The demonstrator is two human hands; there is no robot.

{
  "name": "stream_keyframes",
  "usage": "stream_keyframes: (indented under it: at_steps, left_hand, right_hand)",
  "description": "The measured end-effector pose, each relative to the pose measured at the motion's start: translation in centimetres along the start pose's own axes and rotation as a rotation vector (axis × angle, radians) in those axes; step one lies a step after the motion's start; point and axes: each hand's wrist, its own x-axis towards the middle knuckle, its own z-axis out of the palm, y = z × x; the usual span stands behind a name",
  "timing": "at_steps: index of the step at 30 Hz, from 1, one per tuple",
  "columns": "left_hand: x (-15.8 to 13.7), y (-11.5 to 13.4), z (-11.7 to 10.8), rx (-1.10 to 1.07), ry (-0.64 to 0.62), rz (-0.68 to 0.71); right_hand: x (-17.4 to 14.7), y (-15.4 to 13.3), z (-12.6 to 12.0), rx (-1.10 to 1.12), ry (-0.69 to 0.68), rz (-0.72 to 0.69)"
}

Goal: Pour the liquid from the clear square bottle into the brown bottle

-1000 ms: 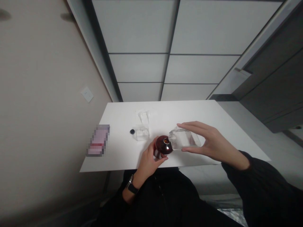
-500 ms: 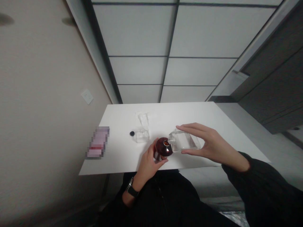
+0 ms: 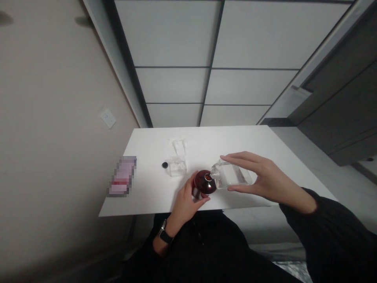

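Observation:
My left hand (image 3: pixel 186 199) is closed around a dark red-brown glass bottle (image 3: pixel 203 184), which stands upright near the table's front edge with its small round mouth uncovered. In my right hand (image 3: pixel 262 175) a clear square bottle (image 3: pixel 234 175) is gripped between thumb and fingers. It lies tipped on its side, its neck pointing left at the brown bottle's mouth. Neck and mouth meet or nearly meet; whether they touch I cannot tell. Some clear liquid seems to be inside the tipped bottle, and any stream is too small to make out.
Behind my left hand, a second clear bottle (image 3: pixel 177 168) rests on the white table (image 3: pixel 141 188), with a black cap (image 3: pixel 165 165) beside it. Light reflections spread behind it. A blurred pink pack (image 3: pixel 122 177) is at the table's left edge, near the wall.
The view has shifted slightly. My right hand and the clear bottle have moved a little to the right, with the bottle still tipped at the brown bottle's mouth. Both holds are unchanged.

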Motion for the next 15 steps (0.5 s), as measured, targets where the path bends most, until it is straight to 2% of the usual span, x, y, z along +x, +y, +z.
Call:
stream_keyframes:
  at_steps: [15]
  left_hand:
    - [0.1,0.26,-0.14,0.006,0.009,-0.032]
  right_hand:
    - [0.03,0.21,0.22,-0.016,-0.004,0.02]
